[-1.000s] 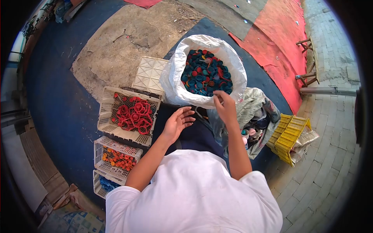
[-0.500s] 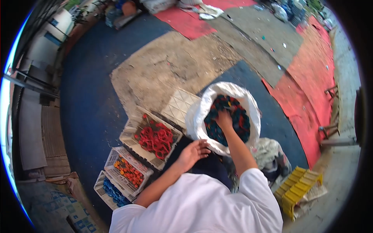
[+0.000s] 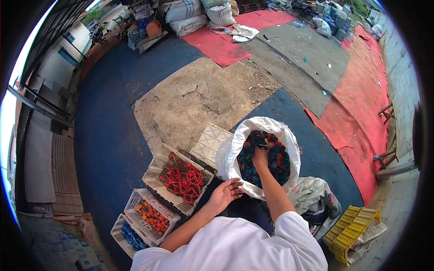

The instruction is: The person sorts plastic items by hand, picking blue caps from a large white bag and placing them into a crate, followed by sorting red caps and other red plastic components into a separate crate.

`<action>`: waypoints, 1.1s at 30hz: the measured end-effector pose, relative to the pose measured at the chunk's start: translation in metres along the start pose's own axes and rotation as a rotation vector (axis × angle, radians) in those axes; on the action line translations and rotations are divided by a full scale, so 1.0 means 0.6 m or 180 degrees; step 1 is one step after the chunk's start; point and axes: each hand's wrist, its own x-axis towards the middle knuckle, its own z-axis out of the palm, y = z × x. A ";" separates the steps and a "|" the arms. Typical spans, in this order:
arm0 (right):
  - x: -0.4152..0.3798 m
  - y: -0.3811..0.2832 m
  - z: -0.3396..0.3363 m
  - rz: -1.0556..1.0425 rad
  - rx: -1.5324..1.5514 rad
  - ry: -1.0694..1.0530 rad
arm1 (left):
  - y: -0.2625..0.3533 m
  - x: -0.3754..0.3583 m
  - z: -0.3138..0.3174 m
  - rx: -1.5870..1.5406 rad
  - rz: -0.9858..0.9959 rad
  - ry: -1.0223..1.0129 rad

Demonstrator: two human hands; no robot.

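Note:
A white woven sack (image 3: 228, 158) stands with its rim rolled back, full of dark green, blue and red round pieces (image 3: 278, 169) that look like plastic caps. My right hand (image 3: 261, 158) reaches into it, with its fingers bunched together among the pieces. A small greyish thing shows at the fingertips, too small to name. My left hand (image 3: 224, 195) is open beside the near left side of the sack, fingers stretched out and their tips at the rim. Left of it, a cream crate (image 3: 156, 169) holds red ring-shaped pieces (image 3: 184, 183).
Two more crates stand lower left, one with orange caps (image 3: 153, 217), one with blue pieces (image 3: 133, 237). A pale crate (image 3: 210, 143) lies behind the sack. A yellow crate (image 3: 350, 232) and a crumpled sack (image 3: 309, 194) are at right. Full sacks (image 3: 185, 18) stand far back.
The view has tilted up, so the sack and crates sit lower and more of the background shows. My right hand stays inside the sack; my left hand stays by its rim.

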 end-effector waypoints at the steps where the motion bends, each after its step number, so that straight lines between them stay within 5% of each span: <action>1: 0.000 0.002 -0.006 0.0048 0.0135 0.0049 | 0.002 0.001 0.002 -0.0012 0.0001 -0.0014; 12: 0.016 0.026 0.009 0.0137 0.0406 0.0319 | 0.013 0.010 0.025 0.0063 0.0003 -0.0098; 20: -0.023 -0.007 -0.100 0.0206 0.1213 0.0545 | 0.021 0.033 0.040 0.0037 0.0075 -0.0222; 33: -0.147 -0.077 -0.266 0.1163 0.4220 0.0186 | -0.001 0.146 0.055 0.0139 0.0753 0.0268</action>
